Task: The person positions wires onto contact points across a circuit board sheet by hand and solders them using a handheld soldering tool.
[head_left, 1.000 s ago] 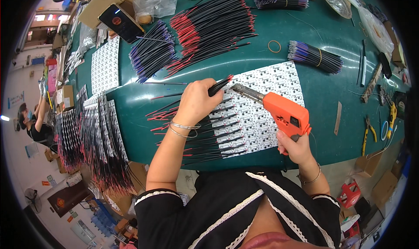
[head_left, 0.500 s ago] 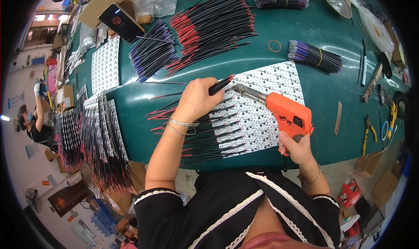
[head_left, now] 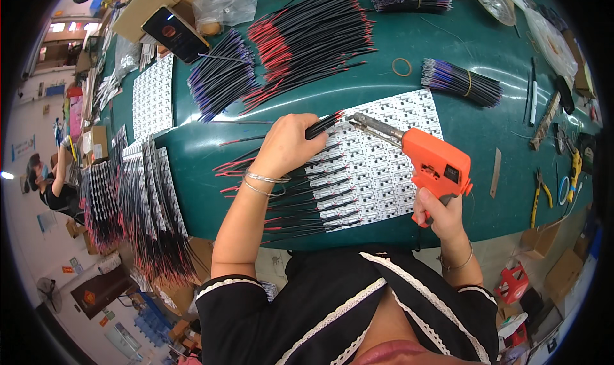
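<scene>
My left hand [head_left: 289, 146] is closed around a small bundle of black wires [head_left: 323, 126], whose red ends point right over a white circuit board panel [head_left: 400, 173]. In my right hand [head_left: 441, 213] is an orange soldering gun [head_left: 436, 163], gripped by its handle. Its metal tip hovers close to the red wire ends, above the panel's upper left; whether it touches anything cannot be made out. Several black wires [head_left: 291, 202] with red ends lie in a row along the panel's left edge, partly beneath my left forearm.
Beyond the panel lie piles of black-and-red wires [head_left: 313, 35] and black-and-blue wires [head_left: 224, 74]. A banded wire bundle [head_left: 462, 82] sits right. Wired panels [head_left: 150, 198] hang over the left edge near a phone [head_left: 174, 33]. Pliers [head_left: 542, 198] and a ruler [head_left: 495, 173] lie right.
My right hand has shifted the soldering gun a little to the right, and its tip is now slightly farther from me. My left hand stays almost in place with the wires.
</scene>
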`<state>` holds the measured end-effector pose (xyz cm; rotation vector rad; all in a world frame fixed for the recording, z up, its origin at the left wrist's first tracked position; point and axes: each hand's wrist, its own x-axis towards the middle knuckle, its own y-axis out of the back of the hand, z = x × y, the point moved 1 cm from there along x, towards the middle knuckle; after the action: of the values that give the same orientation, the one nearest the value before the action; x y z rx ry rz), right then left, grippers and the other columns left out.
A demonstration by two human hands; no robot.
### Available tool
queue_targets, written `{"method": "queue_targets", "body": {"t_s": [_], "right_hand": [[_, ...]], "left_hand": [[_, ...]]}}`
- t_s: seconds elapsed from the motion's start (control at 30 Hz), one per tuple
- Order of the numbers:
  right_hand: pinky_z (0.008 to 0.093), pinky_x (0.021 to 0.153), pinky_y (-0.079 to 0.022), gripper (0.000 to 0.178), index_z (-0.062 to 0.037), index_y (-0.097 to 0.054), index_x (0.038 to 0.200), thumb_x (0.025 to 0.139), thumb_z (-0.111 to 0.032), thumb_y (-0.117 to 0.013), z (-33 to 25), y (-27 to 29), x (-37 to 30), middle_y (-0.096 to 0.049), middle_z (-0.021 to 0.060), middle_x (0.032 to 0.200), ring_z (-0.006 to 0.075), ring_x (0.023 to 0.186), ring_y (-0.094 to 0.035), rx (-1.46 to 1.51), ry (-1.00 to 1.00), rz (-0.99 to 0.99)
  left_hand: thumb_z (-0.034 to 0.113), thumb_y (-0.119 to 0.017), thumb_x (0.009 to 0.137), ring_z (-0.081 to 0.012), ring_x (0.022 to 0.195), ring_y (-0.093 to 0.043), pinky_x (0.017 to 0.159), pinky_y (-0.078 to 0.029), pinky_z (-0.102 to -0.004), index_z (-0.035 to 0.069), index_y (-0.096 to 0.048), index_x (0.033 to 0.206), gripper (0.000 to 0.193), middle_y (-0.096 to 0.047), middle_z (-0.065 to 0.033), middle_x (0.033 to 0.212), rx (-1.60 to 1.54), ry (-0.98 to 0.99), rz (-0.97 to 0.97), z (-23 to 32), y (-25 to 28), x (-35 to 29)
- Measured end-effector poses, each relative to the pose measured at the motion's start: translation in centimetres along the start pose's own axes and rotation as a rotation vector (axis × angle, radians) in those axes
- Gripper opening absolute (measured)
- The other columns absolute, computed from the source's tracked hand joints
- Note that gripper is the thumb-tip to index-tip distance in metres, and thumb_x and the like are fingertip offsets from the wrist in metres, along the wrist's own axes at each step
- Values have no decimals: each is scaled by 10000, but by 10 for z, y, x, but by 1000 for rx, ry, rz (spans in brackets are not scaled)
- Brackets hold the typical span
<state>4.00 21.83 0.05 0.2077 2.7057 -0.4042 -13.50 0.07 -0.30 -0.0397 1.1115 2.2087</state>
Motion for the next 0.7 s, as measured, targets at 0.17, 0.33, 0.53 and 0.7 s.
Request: {"method": "queue_targets", "body": {"t_s": [0.17, 0.33, 0.53, 0.7], "right_hand": [[213, 382, -353, 303, 76, -452, 1078, 832, -97, -494, -1, 2, 9, -468, 36, 527, 90, 376, -426, 5, 33, 5], [210, 378, -349, 298, 76, -455, 1072, 833, -97, -495, -1, -2, 11, -471, 35, 531, 86, 375, -426, -19, 21, -3], [187, 354, -338, 174, 4, -495, 963, 834, -93, -561, 3, -2, 14, -491, 2, 539, 48, 395, -434, 80, 25, -14], [204, 386, -394, 179, 39, -465, 962, 841, -90, -495, 1, -4, 15, -475, 25, 505, 75, 378, -438, 0, 26, -40]], "left_hand": [[187, -591, 784, -284, 571, -533, 574, -417, -346, -36, -570, 844, 231, -549, -135, 616, 33, 14, -66, 4, 5, 0], [140, -558, 828, -295, 632, -552, 615, -423, -348, -25, -558, 924, 190, -576, -141, 720, 80, -235, 267, -4, 8, 0], [144, -621, 764, -151, 608, -547, 591, -424, -274, -31, -588, 892, 219, -598, -120, 706, -7, 33, 136, 4, 11, 1], [141, -637, 747, -113, 584, -508, 567, -412, -258, -38, -596, 857, 214, -581, -91, 661, -49, 9, 153, -3, 9, 1]]}}
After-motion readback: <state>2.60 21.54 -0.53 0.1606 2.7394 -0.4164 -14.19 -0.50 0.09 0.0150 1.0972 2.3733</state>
